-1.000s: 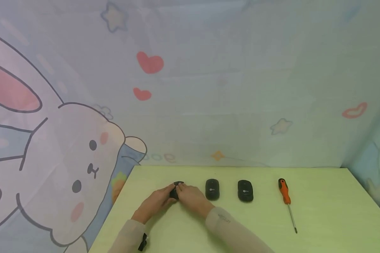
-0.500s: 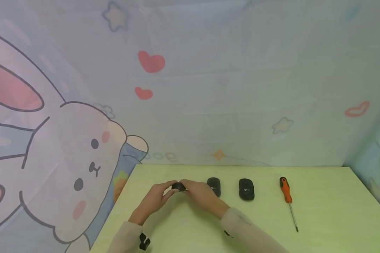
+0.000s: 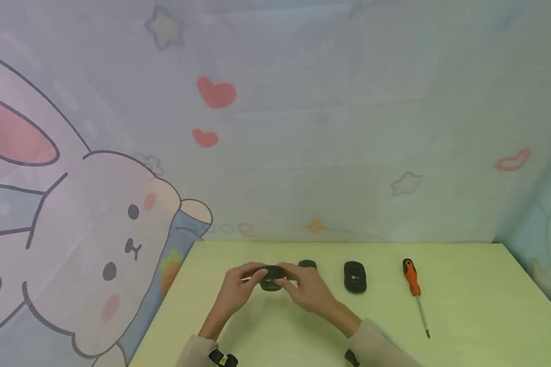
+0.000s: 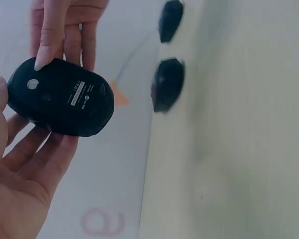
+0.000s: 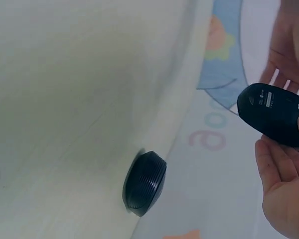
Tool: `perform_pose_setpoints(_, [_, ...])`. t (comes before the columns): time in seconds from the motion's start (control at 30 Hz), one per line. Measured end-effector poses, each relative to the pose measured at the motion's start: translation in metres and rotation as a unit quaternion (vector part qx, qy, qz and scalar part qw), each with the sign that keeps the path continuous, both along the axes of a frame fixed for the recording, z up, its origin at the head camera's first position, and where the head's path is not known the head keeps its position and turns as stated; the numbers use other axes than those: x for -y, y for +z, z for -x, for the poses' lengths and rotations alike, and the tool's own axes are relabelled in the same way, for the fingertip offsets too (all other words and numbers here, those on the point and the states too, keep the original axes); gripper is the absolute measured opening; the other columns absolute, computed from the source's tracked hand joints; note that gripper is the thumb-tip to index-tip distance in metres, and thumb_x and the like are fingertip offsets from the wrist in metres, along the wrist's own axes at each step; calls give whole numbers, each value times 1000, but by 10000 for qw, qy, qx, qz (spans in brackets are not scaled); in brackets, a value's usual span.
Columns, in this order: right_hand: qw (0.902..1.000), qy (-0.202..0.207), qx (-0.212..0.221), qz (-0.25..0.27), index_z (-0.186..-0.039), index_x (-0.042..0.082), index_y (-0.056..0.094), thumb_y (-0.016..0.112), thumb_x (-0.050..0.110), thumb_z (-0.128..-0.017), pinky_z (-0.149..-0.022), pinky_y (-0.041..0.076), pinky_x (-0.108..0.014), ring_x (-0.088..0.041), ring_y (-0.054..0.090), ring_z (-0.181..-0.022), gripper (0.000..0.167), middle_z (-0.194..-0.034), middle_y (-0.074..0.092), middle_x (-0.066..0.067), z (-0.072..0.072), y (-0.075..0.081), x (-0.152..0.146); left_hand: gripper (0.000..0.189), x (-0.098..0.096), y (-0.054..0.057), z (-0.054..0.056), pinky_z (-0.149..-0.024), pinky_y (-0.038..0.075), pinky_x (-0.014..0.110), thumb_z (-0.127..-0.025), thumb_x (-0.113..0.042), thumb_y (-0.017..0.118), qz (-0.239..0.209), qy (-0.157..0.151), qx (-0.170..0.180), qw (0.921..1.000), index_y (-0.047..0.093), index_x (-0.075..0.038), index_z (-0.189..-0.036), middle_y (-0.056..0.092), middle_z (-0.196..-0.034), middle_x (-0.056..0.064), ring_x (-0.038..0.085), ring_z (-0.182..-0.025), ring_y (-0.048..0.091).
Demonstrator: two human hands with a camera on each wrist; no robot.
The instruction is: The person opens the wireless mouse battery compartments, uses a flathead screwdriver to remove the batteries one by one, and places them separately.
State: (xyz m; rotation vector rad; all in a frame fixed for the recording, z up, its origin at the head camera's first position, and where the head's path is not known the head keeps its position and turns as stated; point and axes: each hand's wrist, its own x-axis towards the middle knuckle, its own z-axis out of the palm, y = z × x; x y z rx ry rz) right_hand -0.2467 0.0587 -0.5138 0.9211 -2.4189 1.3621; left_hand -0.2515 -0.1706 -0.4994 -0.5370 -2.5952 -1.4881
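Person's kit: light beige long sleeves, left sleeve and right sleeve. Fabric looks plain and matte, slightly loose at the cuffs. Both cuffs stop short of the wrist, so a stretch of forearm shows. Left hand and right hand bare, slim fingers. Left cuff has a small black unit at its inner edge, chunky outline, bright yellow-green patch in the middle. Right cuff has a dark fitting at its inner edge, mostly hidden; details too small to read.
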Motion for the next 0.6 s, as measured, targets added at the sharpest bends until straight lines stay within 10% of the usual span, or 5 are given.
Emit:
perform_pose_setpoints(0.2, [9934, -65, 796, 824, -131, 10, 71, 70, 24, -102, -93, 64, -27, -28, 77, -112, 32, -127, 77, -12, -17, 7, -21, 33, -20, -6, -9, -104, 61, 43, -103, -32, 68, -483, -470, 447, 9967, 69, -23, -135, 75, -128, 4, 28, -124, 69])
perform_pose_setpoints(0.6, [9744, -378, 2041, 860, -133, -2, 69, 71, 30, -101, -89, 66, -33, -31, 78, -109, 45, -128, 74, -22, -42, 0, -68, 49, -54, -27, -33, -96, 64, 38, -98, -34, 76, -784, -1158, 1213, 9827, 64, -22, -144, 77, -127, 8, 26, -115, 75])
